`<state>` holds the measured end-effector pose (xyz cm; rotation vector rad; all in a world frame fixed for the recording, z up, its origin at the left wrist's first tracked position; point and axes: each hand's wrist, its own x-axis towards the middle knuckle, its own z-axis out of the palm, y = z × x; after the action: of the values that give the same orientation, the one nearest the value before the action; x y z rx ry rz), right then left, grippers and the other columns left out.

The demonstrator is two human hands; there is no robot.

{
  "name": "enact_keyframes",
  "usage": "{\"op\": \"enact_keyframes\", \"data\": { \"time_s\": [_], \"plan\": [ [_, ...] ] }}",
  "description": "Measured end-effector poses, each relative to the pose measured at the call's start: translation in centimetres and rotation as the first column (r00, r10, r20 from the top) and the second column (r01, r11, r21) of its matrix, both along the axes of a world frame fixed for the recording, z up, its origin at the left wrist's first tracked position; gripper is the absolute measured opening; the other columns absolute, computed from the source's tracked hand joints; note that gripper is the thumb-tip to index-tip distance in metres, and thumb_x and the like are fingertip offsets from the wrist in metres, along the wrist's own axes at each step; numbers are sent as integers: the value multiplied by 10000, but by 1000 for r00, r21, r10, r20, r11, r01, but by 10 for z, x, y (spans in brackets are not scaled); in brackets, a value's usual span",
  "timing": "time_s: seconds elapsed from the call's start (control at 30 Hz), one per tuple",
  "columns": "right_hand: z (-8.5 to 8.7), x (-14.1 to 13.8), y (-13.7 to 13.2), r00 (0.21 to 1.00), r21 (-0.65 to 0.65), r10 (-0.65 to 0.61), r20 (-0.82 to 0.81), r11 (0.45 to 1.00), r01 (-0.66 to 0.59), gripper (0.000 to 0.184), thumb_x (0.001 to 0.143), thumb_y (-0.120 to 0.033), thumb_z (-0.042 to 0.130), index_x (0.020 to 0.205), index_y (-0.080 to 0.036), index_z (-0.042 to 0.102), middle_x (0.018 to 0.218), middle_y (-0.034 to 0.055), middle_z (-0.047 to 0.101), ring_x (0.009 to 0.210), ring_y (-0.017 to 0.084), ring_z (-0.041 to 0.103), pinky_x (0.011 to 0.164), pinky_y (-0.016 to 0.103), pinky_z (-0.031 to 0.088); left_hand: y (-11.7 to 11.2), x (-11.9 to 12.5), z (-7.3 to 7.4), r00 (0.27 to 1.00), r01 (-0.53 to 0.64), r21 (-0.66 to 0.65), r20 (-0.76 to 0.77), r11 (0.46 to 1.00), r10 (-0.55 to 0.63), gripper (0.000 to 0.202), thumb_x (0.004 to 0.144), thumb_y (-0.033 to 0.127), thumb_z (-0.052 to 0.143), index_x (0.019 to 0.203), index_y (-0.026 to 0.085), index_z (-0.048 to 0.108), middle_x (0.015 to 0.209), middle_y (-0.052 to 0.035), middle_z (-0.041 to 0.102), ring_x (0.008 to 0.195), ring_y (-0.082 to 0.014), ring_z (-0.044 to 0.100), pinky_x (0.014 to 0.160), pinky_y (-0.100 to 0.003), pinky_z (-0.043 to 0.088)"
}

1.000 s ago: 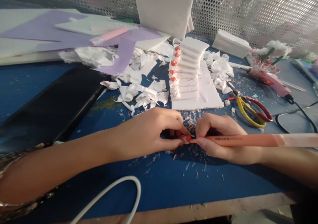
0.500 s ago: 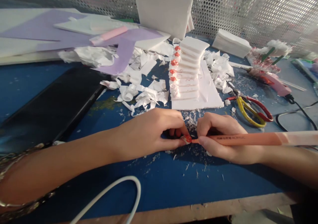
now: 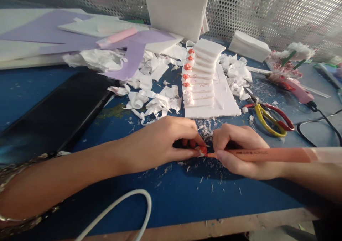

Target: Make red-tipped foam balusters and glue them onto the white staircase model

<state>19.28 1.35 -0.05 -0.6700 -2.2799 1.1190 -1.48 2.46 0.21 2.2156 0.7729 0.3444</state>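
Note:
Between thumb and forefinger, my left hand (image 3: 175,139) pinches a small rosette (image 3: 203,151), white with red colour on its right side. My right hand (image 3: 242,150) is closed around an orange acrylic marker (image 3: 283,155), whose tip meets the rosette's red side. Beyond my hands stands a small white stepped staircase (image 3: 204,75) on a white foam board (image 3: 227,98). Several red rosettes (image 3: 187,67) line its left edge, with white ones (image 3: 188,98) at the near end.
Paper scraps (image 3: 162,100) lie left of the staircase. Red-and-yellow-handled scissors (image 3: 269,120) and a pink glue gun (image 3: 296,88) are at the right. A black tablet-like slab (image 3: 58,109) lies left, a white cable (image 3: 145,198) in front. Behind rises a perforated metal screen (image 3: 240,9).
My right hand and the marker have shifted slightly down and to the right, and the marker lies at a slightly different angle. The rosette has turned a little in my left fingers.

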Motion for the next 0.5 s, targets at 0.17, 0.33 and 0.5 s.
{"op": "enact_keyframes", "data": {
  "time_s": [0.17,0.33,0.5],
  "plan": [
    [-1,-1,-1,999,33,-23,31,999,22,145,761,-135,522,676,-162,408,565,-61,434,488,20,363,462,135,320,-1,1,1,1000,-22,-9,-18,1000,22,79,783,204,578,835,171,628,749,7,572,655,-85,520,578,-167,397],
    [-1,0,-1,996,5,-61,63,998,61,135,772,-155,496,668,-164,411,551,-50,438,475,31,368,443,151,316,-2,2,-1,1000,-30,-15,-7,999,30,84,787,240,580,818,173,620,727,16,556,647,-81,510,579,-169,394],
    [0,0,-1,999,21,-33,33,999,33,145,761,-149,512,662,-163,408,556,-52,448,471,26,374,447,148,321,-1,3,0,1000,-25,1,-6,1000,25,44,773,193,587,799,168,612,721,19,550,636,-75,501,569,-163,385]
  ]
}}
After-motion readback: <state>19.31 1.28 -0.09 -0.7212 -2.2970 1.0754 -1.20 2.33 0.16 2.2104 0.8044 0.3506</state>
